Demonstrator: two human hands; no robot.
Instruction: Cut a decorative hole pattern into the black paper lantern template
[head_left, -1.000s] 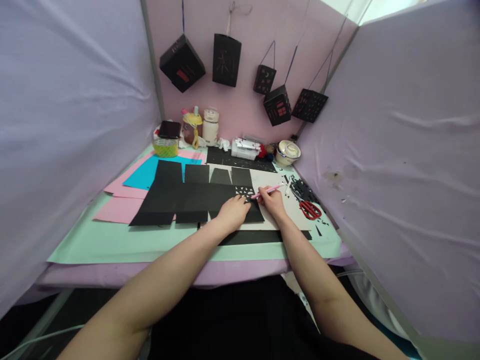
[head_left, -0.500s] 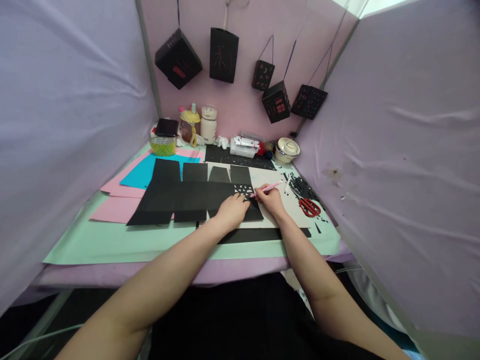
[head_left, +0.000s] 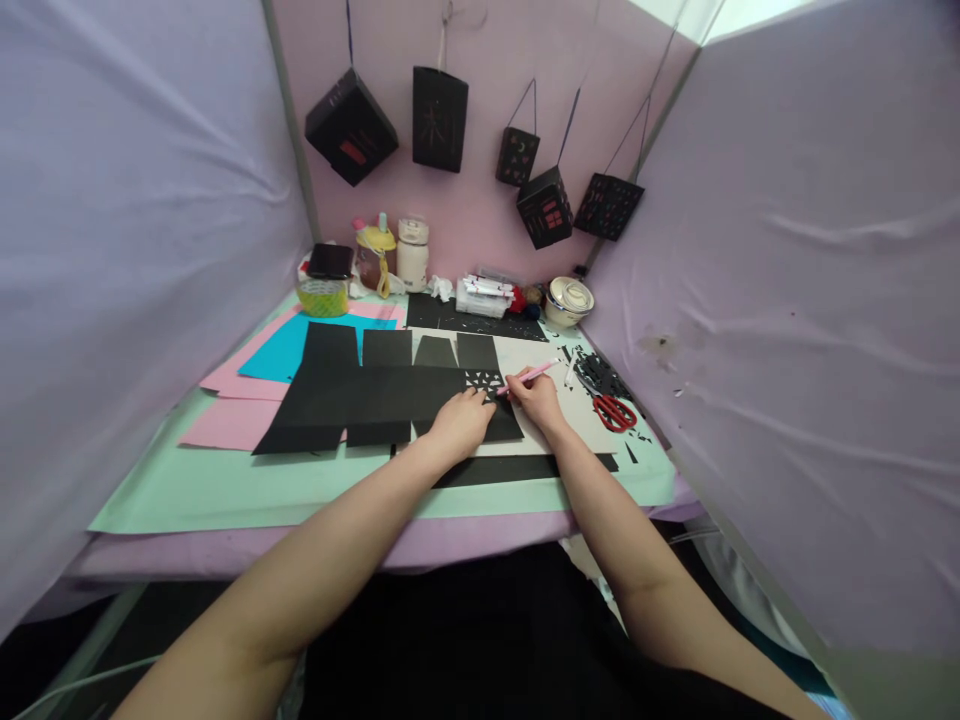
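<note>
A black card sheet (head_left: pixel 382 395) with slit, tabbed edges lies across the work surface, and a cluster of small triangular cut-outs (head_left: pixel 484 382) shows near its right end. My left hand (head_left: pixel 463 420) rests flat on the card just below the cut-outs, fingers stretched out. Pinched in my right hand (head_left: pixel 534 395) is a slim pink pen-shaped craft knife (head_left: pixel 536 372), tilted, its tip down at the right side of the cut-outs. The tip itself is too small to make out. Beneath the card's right part lies a pale board (head_left: pixel 585 430).
Red-handled scissors (head_left: pixel 615 413) and black paper scraps (head_left: pixel 600 375) lie at the right. Pink paper (head_left: pixel 232 422) and blue paper (head_left: pixel 266 352) are at the left. A lidded bowl (head_left: pixel 568 300), white bottle (head_left: pixel 412 255) and tape roll (head_left: pixel 322 298) stand behind. Black paper lanterns (head_left: pixel 351 128) hang above.
The whole view has shifted slightly. Both hands keep nearly the same place on the card, the craft knife still beside the cut-outs.
</note>
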